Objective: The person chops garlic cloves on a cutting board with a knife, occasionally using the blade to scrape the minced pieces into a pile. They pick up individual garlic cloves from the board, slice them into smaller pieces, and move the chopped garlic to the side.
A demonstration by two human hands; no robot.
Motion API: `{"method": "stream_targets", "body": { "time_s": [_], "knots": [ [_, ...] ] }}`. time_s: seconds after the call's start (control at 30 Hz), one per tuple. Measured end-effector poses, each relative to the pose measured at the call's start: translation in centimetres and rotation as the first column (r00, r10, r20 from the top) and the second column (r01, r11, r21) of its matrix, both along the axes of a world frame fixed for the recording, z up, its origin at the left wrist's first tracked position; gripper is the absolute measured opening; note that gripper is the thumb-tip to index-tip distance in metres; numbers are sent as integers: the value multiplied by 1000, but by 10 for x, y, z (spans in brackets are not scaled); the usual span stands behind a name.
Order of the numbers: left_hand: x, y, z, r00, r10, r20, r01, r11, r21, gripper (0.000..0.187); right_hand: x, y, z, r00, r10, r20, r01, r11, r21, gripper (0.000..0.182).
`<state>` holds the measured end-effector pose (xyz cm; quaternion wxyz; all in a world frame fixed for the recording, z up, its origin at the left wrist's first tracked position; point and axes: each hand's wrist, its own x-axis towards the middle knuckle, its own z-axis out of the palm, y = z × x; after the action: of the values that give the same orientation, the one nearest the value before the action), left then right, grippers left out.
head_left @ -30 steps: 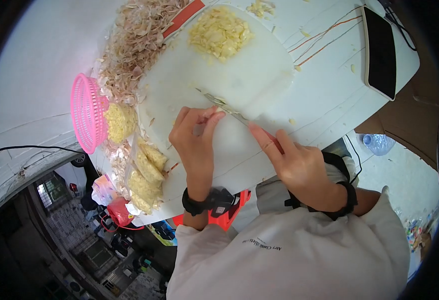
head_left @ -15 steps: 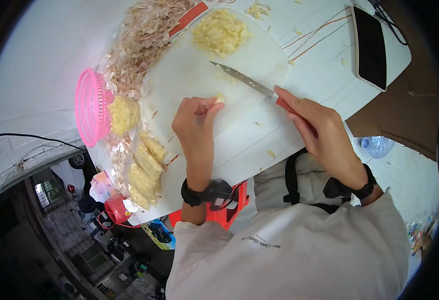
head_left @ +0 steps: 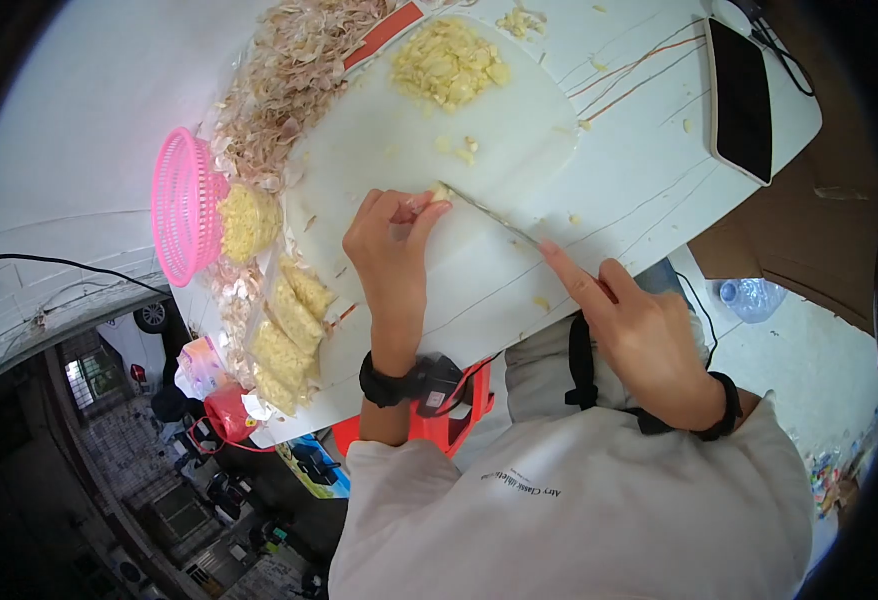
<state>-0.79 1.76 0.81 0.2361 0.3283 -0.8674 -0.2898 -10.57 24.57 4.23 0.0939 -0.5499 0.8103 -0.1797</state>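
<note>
My left hand [head_left: 396,232] pinches a pale garlic clove [head_left: 440,193] above the white cutting board [head_left: 359,150]. In my right hand [head_left: 644,335] is a knife [head_left: 494,216], its handle mostly hidden by my fingers and its index finger stretched along the top. The blade's tip meets the clove right at my left fingertips. A few cut garlic bits [head_left: 459,150] lie on the board beyond the blade. Farther back on the board is a heap of chopped garlic [head_left: 449,62].
Left of the board, garlic skins [head_left: 284,90] are piled beside a pink basket [head_left: 181,205]. Bags of minced garlic [head_left: 284,340] lie near the table's left edge. A phone [head_left: 739,100] rests at the right, with a cardboard box [head_left: 809,220] beyond the table edge.
My right hand has come down and toward me, bringing the knife tip from the board's middle onto the clove. New cut bits lie on the board. My left hand has barely moved.
</note>
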Motion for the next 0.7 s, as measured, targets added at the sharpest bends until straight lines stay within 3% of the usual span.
{"method": "stream_targets", "body": {
  "time_s": [0.53, 0.7],
  "knots": [
    [-1, 2, 2, 1000, 13, -24, -13, 1000, 28, 16, 2, 2, 18, 999, 36, 4, -36, 999, 17, 68],
    [-1, 2, 4, 999, 27, -18, -26, 998, 55, 17, 0, -7, 13, 992, -1, 126, 0, 1000, 9, 73]
  ]
}}
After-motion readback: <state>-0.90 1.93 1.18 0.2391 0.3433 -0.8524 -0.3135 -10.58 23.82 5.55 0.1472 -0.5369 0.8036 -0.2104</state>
